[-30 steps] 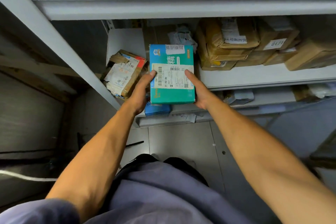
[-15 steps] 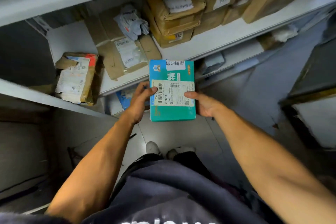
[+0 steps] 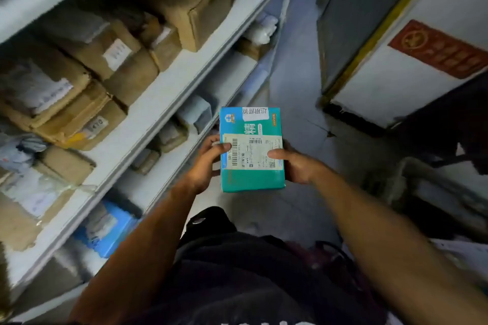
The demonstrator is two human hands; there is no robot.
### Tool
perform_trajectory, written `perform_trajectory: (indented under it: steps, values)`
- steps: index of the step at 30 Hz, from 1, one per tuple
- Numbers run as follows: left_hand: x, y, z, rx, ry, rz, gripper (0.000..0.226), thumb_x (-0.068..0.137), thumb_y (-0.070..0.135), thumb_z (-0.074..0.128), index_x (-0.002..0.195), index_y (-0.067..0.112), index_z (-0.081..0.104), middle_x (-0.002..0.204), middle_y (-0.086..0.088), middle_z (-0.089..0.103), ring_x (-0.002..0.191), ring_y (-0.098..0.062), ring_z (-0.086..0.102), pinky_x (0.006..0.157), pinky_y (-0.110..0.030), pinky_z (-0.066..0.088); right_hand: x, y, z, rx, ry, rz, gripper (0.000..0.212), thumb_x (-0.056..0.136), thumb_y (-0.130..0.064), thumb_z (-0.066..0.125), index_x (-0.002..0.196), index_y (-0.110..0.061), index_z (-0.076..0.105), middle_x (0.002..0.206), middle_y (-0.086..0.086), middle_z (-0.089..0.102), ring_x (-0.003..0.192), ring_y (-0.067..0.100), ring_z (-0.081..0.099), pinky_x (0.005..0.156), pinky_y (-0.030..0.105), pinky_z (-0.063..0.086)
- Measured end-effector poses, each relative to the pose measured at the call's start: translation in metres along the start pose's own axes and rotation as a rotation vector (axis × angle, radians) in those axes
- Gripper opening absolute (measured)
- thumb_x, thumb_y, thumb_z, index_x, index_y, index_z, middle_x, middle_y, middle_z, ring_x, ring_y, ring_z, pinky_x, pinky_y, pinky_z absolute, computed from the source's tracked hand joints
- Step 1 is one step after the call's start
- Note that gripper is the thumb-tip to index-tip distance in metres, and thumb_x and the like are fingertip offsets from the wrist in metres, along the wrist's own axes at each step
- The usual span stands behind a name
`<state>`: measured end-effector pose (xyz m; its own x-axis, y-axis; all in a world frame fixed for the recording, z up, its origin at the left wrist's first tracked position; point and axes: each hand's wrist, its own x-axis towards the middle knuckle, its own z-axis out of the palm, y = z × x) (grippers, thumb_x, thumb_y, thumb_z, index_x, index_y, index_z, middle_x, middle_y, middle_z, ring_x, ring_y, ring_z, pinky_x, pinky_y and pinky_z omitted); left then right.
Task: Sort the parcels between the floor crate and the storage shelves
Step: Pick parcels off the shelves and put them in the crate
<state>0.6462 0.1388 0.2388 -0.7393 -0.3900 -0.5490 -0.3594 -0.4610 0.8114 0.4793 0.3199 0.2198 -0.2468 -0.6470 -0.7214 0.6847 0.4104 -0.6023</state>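
Seemingly held flat, label up, for reading: teal parcel (image 3: 252, 150) gripped at both edges, left hand (image 3: 204, 166) and right hand (image 3: 297, 165) curled round it, thumbs on top. Carried above the floor, beside the storage shelves (image 3: 158, 111), clear of brown parcels (image 3: 79, 103).

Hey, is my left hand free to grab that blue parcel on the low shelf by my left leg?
Probably not yet: the left hand grips the teal box together with the right hand. The blue parcel itself lies unblocked.
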Motion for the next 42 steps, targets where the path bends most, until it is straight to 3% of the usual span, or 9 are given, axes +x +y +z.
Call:
perform_trajectory:
  steps: [8,17,22,26,29,31,33,37,42]
  values:
    - [0.122,0.041,0.122,0.227,-0.311,-0.161,0.072,0.051,0.053,0.074,0.113,0.023,0.055,0.094,0.004,0.076,0.1,-0.026,0.068,0.079,-0.042,0.054,-0.032,-0.013,-0.113,0.319,0.242,-0.132,0.094,0.076,-0.016,0.075,0.156,-0.021,0.027,0.146,0.027,0.05,0.135,0.047,0.048,0.112,0.068,0.035]
    - [0.238,0.068,0.282,0.546,-0.704,-0.283,0.072,0.049,0.056,0.071,0.113,0.025,0.056,0.101,-0.001,0.071,0.094,-0.022,0.07,0.072,-0.036,0.053,-0.064,-0.023,-0.196,0.708,0.658,-0.264,0.093,0.071,-0.025,0.084,0.15,-0.024,0.037,0.137,0.016,0.063,0.129,0.037,0.059,0.109,0.062,0.043]
    - [0.262,0.062,0.374,0.715,-0.908,-0.352,0.061,0.067,0.045,0.067,0.121,0.021,0.055,0.102,-0.002,0.072,0.088,-0.02,0.071,0.058,-0.025,0.054,-0.085,-0.007,-0.222,0.937,0.781,-0.323,0.083,0.079,-0.021,0.079,0.151,-0.024,0.038,0.139,0.016,0.062,0.133,0.035,0.055,0.116,0.057,0.038]
    - [0.274,0.038,0.452,0.861,-1.043,-0.394,0.074,0.062,0.049,0.071,0.125,0.014,0.056,0.108,-0.007,0.072,0.093,-0.024,0.07,0.065,-0.03,0.051,-0.102,0.007,-0.255,1.087,0.835,-0.394,0.085,0.074,-0.02,0.078,0.15,-0.02,0.04,0.142,0.018,0.058,0.137,0.037,0.051,0.118,0.057,0.034]
    - [0.279,0.014,0.506,0.94,-1.073,-0.421,0.056,0.066,0.051,0.066,0.11,0.019,0.062,0.093,-0.001,0.076,0.09,-0.022,0.07,0.07,-0.033,0.05,-0.113,0.015,-0.292,1.13,0.873,-0.434,0.083,0.07,-0.024,0.078,0.146,-0.02,0.044,0.141,0.019,0.059,0.135,0.039,0.052,0.117,0.06,0.033]
    - [0.28,0.004,0.54,0.983,-1.082,-0.429,0.063,0.056,0.058,0.067,0.105,0.019,0.063,0.085,0.004,0.076,0.083,-0.017,0.071,0.069,-0.032,0.049,-0.123,0.019,-0.315,1.162,0.891,-0.462,0.089,0.064,-0.032,0.082,0.145,-0.022,0.047,0.141,0.019,0.059,0.135,0.042,0.051,0.117,0.063,0.032]
    - [0.282,-0.005,0.572,1.017,-1.118,-0.434,0.069,0.054,0.06,0.066,0.109,0.018,0.064,0.088,0.002,0.077,0.085,-0.018,0.071,0.069,-0.032,0.05,-0.131,0.023,-0.337,1.203,0.925,-0.518,0.095,0.06,-0.037,0.088,0.146,-0.025,0.048,0.141,0.019,0.059,0.135,0.044,0.05,0.116,0.064,0.033]
    - [0.286,-0.021,0.64,1.081,-1.193,-0.442,0.055,0.07,0.049,0.062,0.112,0.013,0.065,0.092,-0.001,0.078,0.09,-0.024,0.071,0.071,-0.034,0.05,-0.141,0.028,-0.371,1.369,0.983,-0.569,0.109,0.05,-0.046,0.099,0.146,-0.026,0.051,0.139,0.016,0.061,0.131,0.043,0.055,0.112,0.062,0.04]
    - [0.29,-0.051,0.73,1.147,-1.269,-0.49,0.068,0.071,0.042,0.066,0.126,0.003,0.06,0.116,-0.02,0.072,0.109,-0.041,0.068,0.093,-0.049,0.051,-0.149,0.034,-0.41,1.583,1.013,-0.531,0.113,0.043,-0.053,0.099,0.143,-0.03,0.051,0.129,0.013,0.069,0.116,0.035,0.068,0.095,0.061,0.052]
